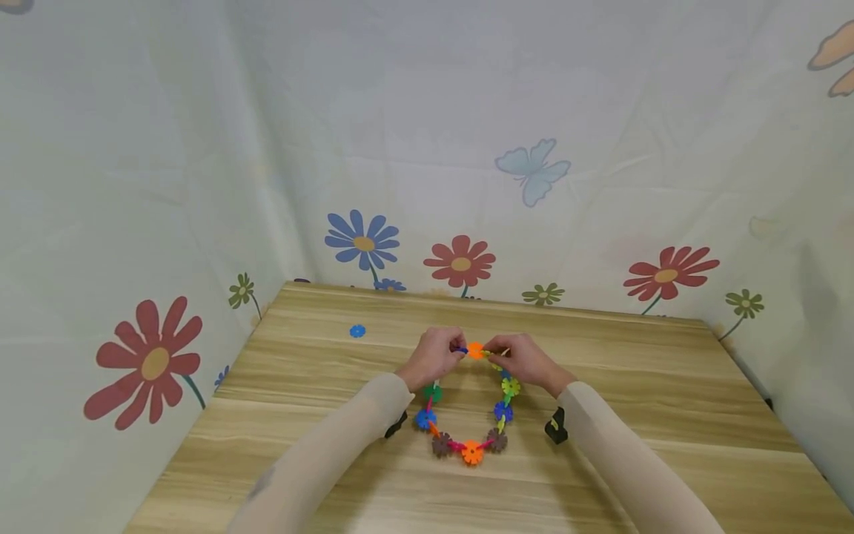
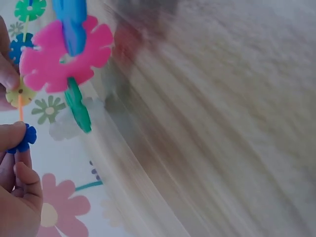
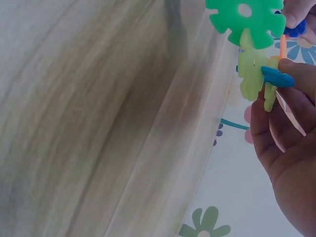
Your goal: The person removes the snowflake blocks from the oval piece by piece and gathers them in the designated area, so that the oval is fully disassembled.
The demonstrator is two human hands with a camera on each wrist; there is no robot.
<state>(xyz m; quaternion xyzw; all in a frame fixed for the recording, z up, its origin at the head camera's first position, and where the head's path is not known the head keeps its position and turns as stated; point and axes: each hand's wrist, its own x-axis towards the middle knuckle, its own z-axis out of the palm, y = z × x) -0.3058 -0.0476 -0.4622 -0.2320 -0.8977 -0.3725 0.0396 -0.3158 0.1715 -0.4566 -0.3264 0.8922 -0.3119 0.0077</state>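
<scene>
A ring of slotted plastic flower discs, in several colours, hangs between both hands above the table. With thumb and fingers, my left hand [image 1: 435, 357] pinches a dark blue disc [image 2: 25, 139] at the ring's far side. My right hand [image 1: 530, 362] pinches a yellow disc [image 2: 20, 94] opposite it. Between them sits an orange disc [image 1: 476, 350], seen edge-on in both wrist views. Nearer my left wrist are a pink disc [image 2: 64, 57] and a green disc [image 2: 78, 106]; a light green disc [image 3: 247, 19] is close to the right wrist. Fingers partly hide the joints.
A loose blue disc [image 1: 357, 331] lies on the wooden table [image 1: 300, 400], left of the hands. Behind and beside the table hangs a pale cloth [image 1: 427, 111] printed with flowers and butterflies. A black wrist device [image 1: 556, 426] shows beside the right sleeve.
</scene>
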